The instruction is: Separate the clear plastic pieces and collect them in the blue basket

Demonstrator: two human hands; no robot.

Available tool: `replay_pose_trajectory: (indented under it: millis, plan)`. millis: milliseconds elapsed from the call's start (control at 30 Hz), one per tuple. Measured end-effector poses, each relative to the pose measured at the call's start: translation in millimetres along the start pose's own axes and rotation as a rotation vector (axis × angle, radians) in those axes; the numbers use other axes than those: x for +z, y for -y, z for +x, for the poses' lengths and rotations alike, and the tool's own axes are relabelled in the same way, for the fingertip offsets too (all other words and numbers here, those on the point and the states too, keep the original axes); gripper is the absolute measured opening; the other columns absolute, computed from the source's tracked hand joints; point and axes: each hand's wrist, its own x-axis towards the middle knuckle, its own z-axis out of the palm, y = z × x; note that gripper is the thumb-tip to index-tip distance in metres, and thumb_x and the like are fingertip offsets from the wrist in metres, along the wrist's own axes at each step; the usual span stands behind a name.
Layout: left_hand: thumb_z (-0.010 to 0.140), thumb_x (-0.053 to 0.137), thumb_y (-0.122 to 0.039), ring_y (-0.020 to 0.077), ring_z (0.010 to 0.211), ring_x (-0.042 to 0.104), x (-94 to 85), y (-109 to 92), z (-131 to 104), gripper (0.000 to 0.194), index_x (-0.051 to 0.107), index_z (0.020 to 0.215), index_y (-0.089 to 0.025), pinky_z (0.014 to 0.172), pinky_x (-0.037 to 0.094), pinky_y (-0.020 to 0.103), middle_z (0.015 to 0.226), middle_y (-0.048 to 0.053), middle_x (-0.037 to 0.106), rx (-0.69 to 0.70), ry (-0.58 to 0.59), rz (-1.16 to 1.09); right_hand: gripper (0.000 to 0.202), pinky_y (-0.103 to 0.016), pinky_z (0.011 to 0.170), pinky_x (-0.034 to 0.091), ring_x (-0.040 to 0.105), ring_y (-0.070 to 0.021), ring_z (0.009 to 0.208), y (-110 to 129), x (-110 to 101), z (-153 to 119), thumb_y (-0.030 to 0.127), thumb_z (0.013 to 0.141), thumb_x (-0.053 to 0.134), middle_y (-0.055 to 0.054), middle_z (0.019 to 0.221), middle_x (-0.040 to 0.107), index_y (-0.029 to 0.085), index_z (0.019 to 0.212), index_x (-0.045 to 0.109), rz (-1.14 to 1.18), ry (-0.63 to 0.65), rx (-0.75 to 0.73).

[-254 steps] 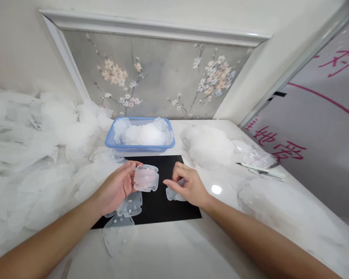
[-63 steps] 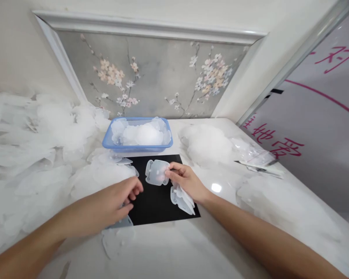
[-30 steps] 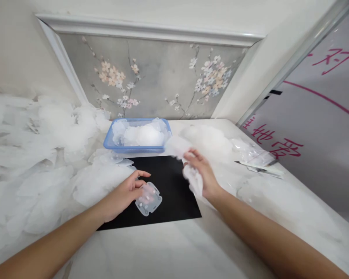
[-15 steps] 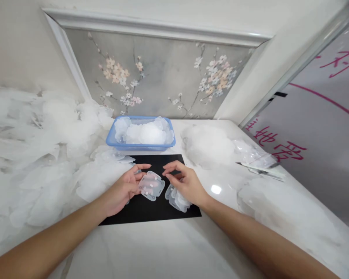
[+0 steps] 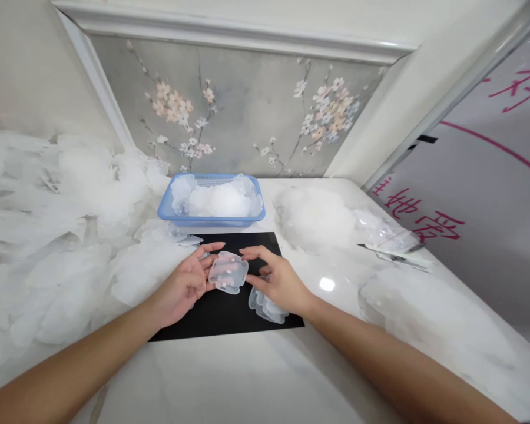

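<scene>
My left hand (image 5: 188,285) grips a thin, translucent plastic piece (image 5: 228,272) by its left side, with some fingers behind it. The piece has a wavy outline, small slots and small raised dots, and it is held up over a black mat (image 5: 229,321). At the piece's right edge, the thumb and index finger of my right hand (image 5: 278,280) touch it, spaced apart along that edge. Below my right hand, a small stack of similar plastic pieces (image 5: 269,309) lies on the mat, partly covered by the hand.
A blue basket (image 5: 212,222) with more translucent pieces stands behind the mat. Large heaps of pieces (image 5: 62,235) cover the left side. Another pile (image 5: 315,218) and clear plastic bags (image 5: 386,232) lie to the right. A whiteboard (image 5: 477,176) with red writing borders the table's right side.
My right hand has come in to the plastic piece's right edge, its thumb and index finger now spread apart. The piece has tilted and risen slightly in my left hand.
</scene>
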Motion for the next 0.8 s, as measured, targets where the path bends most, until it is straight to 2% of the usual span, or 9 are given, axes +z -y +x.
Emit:
replay_pose_trajectory:
  millis: [200, 400, 467, 533, 600, 633, 667, 733, 800]
  plan:
    - [0.047, 0.048, -0.001, 0.0263, 0.116, 0.06, -0.9, 2.6, -0.1, 0.078, 0.055, 0.122, -0.025, 0.093, 0.049, 0.04, 0.12, 0.005, 0.067, 0.008, 0.019, -0.004, 0.057, -0.028, 0.064, 0.053, 0.063, -0.0205, 0.108, 0.6, 1.1, -3.7, 0.02, 0.082, 0.067, -0.005, 0.148, 0.049, 0.037, 0.134, 0.052, -0.112, 0.038, -0.076]
    - [0.046, 0.048, -0.001, 0.0273, 0.119, 0.058, -0.5, 1.2, 0.0, 0.08, 0.054, 0.122, -0.025, 0.096, 0.049, 0.043, 0.122, 0.006, 0.066, 0.018, 0.028, 0.014, 0.063, -0.028, 0.063, 0.054, 0.06, -0.0213, 0.118, 1.2, 1.8, -4.4, 0.017, 0.082, 0.066, -0.006, 0.154, 0.044, 0.037, 0.138, 0.047, -0.153, 0.07, -0.137]
    - [0.047, 0.047, -0.003, 0.0277, 0.121, 0.058, -1.1, 3.3, 0.5, 0.08, 0.053, 0.123, -0.025, 0.099, 0.048, 0.046, 0.124, 0.006, 0.065, 0.032, 0.051, 0.035, 0.058, -0.028, 0.062, 0.054, 0.063, -0.0207, 0.113, 2.2, 2.2, -5.1, 0.018, 0.083, 0.065, -0.006, 0.153, 0.044, 0.036, 0.135, 0.049, -0.163, 0.071, -0.167]
    - [0.049, 0.048, -0.005, 0.0288, 0.127, 0.054, -1.4, 8.4, -0.1, 0.08, 0.05, 0.126, -0.026, 0.105, 0.045, 0.049, 0.132, 0.007, 0.061, 0.074, 0.077, 0.092, 0.035, -0.028, 0.06, 0.052, 0.067, -0.0193, 0.1, 3.2, 3.1, -5.9, 0.022, 0.086, 0.062, -0.008, 0.148, 0.05, 0.03, 0.119, 0.059, -0.148, 0.074, -0.21]
    - [0.055, 0.048, -0.006, 0.0284, 0.139, 0.044, -0.6, 14.6, -2.8, 0.08, 0.045, 0.132, -0.029, 0.113, 0.037, 0.05, 0.145, 0.007, 0.051, 0.154, 0.072, 0.258, 0.008, -0.027, 0.056, 0.048, 0.066, -0.0154, 0.076, 3.5, 4.2, -5.7, 0.029, 0.091, 0.058, -0.009, 0.128, 0.066, 0.025, 0.098, 0.061, -0.061, 0.052, -0.181]
    - [0.059, 0.048, -0.006, 0.0274, 0.144, 0.038, 0.2, 16.8, -5.0, 0.081, 0.041, 0.136, -0.03, 0.117, 0.033, 0.05, 0.152, 0.006, 0.044, 0.206, 0.05, 0.404, 0.011, -0.026, 0.053, 0.045, 0.062, -0.0131, 0.063, 3.3, 4.6, -4.9, 0.034, 0.093, 0.056, -0.007, 0.109, 0.072, 0.024, 0.091, 0.057, 0.021, 0.029, -0.123]
    - [0.064, 0.048, -0.006, 0.0264, 0.147, 0.032, 1.3, 17.6, -7.4, 0.08, 0.039, 0.139, -0.031, 0.119, 0.029, 0.05, 0.158, 0.005, 0.036, 0.265, 0.017, 0.588, 0.018, -0.025, 0.049, 0.041, 0.055, -0.0113, 0.053, 2.8, 4.6, -3.7, 0.041, 0.094, 0.055, -0.003, 0.088, 0.073, 0.024, 0.088, 0.054, 0.12, 0.002, -0.044]
    - [0.076, 0.047, -0.008, 0.0258, 0.149, 0.027, 3.0, 13.4, -11.7, 0.072, 0.037, 0.143, -0.03, 0.121, 0.027, 0.05, 0.163, 0.004, 0.028, 0.398, -0.063, 1.019, 0.03, -0.022, 0.043, 0.033, 0.044, -0.009, 0.043, 1.6, 3.2, 0.0, 0.053, 0.09, 0.058, 0.005, 0.061, 0.059, 0.024, 0.09, 0.05, 0.32, -0.031, 0.125]
    - [0.087, 0.043, -0.014, 0.0282, 0.146, 0.033, 2.7, 1.9, -13.3, 0.055, 0.045, 0.14, -0.025, 0.118, 0.03, 0.051, 0.16, 0.008, 0.034, 0.534, -0.15, 1.413, 0.038, -0.02, 0.041, 0.028, 0.039, -0.0078, 0.04, 0.6, 0.1, 4.1, 0.057, 0.084, 0.065, 0.009, 0.053, 0.05, 0.023, 0.094, 0.051, 0.466, -0.012, 0.229]
